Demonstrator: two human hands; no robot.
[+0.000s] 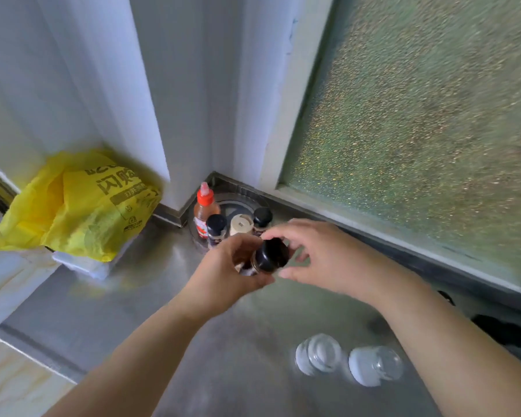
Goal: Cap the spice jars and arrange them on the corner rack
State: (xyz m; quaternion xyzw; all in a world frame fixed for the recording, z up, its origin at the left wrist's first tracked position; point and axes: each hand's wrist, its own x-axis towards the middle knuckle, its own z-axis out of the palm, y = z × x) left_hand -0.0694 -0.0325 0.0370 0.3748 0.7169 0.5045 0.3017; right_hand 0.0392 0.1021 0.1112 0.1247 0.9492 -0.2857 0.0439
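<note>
My left hand (226,267) grips a small spice jar with a black cap (271,255) just in front of the round metal corner rack (238,203). My right hand (316,254) hovers at the cap, fingers spread and curled around its far side, thumb near the jar's base. On the rack stand a red-capped sauce bottle (204,210), a black-capped jar (216,227), a beige-lidded jar (241,224) and another black-capped jar (262,218). Two clear glass jars (319,353) (373,365) with no caps stand on the steel counter near my right forearm.
A yellow plastic bag (79,206) lies over a white box at the counter's left. White wall panels meet in the corner behind the rack. A frosted window (418,115) runs along the right. Dark objects (503,329) lie at the far right edge.
</note>
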